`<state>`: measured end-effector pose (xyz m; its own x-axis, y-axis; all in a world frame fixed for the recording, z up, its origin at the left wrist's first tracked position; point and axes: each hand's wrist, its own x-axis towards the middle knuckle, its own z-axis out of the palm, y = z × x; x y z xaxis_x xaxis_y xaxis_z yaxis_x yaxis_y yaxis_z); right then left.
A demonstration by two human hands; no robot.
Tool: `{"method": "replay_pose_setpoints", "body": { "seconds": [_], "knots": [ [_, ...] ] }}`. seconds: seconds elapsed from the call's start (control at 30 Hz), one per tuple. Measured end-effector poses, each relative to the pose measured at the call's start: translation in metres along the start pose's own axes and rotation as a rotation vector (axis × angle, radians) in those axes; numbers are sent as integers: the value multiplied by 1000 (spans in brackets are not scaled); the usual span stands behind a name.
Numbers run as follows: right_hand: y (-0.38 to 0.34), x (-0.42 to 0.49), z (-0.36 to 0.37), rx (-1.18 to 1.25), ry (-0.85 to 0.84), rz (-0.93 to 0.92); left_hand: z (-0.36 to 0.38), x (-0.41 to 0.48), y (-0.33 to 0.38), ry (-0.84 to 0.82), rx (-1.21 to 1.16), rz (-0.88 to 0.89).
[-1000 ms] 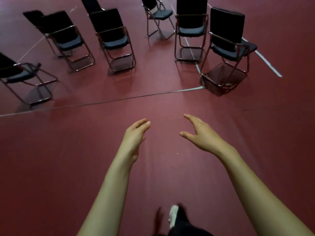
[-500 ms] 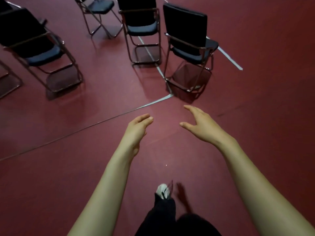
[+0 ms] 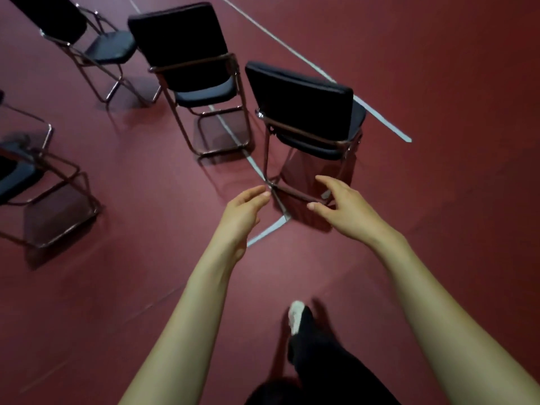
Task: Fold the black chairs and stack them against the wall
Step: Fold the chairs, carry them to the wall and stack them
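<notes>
1. Plainly, the person's left hand (image 3: pixel 244 210) and right hand (image 3: pixel 347 211) are both stretched forward at about the same height, with the palms turned toward each other and a gap between them.
2. Left hand: the fingers are straight and relaxed. It is released and grasps nothing.
3. Right hand: the fingers are loosely spread and slightly bent, with the thumb pointing inward. It is also released and has nothing in it.
4. The nearest black padded folding chair with a metal tube frame (image 3: pixel 304 103) stands unfolded on the dark red floor (image 3: pixel 438 68), directly ahead of the hands, with its backrest toward the person. Neither hand has hold of it. From the head view the fingertips line up with its bottom rail, but no grip is made.
5. A white floor line (image 3: pixel 380 118) runs diagonally past the far side of that chair.
6. A second black padded chair of the same make (image 3: pixel 187 51) stands unfolded just beyond and to the left, with its backrest also toward the person.
7. A third black chair (image 3: pixel 108 49) stands farther off at the upper left. A fourth black chair (image 3: pixel 17 173) is cut off by the left edge. Both are unfolded.
8. A black trouser leg (image 3: pixel 321 361) and a white shoe (image 3: pixel 295 315), both blurred, show between the forearms.
</notes>
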<state>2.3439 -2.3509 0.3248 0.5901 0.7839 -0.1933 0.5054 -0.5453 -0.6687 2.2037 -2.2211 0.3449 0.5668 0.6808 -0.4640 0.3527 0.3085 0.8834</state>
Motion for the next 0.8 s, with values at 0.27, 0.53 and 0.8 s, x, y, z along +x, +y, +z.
{"method": "replay_pose_setpoints", "body": {
  "seconds": [0.27,0.53,0.8],
  "knots": [
    [-18,225,-67,33,237,1,10,212,124,-92,13,57],
    [3,432,-113,44,251,168,49,440,234,-250,125,153],
    [88,592,-162,-4,140,378,154,625,299,-419,459,94]
  ]
}}
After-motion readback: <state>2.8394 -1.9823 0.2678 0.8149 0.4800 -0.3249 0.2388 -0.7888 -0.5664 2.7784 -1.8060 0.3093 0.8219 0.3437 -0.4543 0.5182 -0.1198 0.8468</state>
